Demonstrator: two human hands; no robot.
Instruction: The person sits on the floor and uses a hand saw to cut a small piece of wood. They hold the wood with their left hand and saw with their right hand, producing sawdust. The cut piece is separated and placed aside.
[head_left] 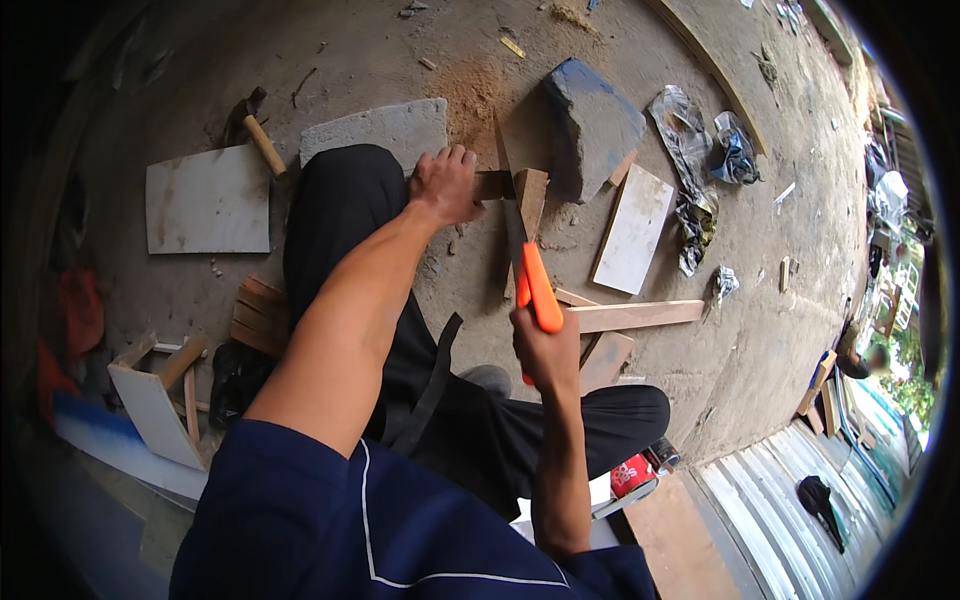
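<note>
My right hand (548, 350) is wrapped round the orange handle of a handsaw (541, 288), whose blade points away from me. The blade passes across a short piece of wood (490, 185), beside another brown wood block (531, 200). Just left of the blade, my left hand (443, 186) is closed on the near end of the short wood, by my bent left knee. How its fingers wrap underneath is hidden. Beyond the knee lies a pale flat slab (380, 130), with a heap of sawdust (480, 105) to its right.
A large bluish stone block (595, 125) stands right of the saw, near a white board (634, 229) and a wooden strip (640, 316). A hammer (262, 140) and another white board (208, 200) lie left. Crumpled plastic (685, 150) is farther right; a red can (632, 476) sits behind my right knee.
</note>
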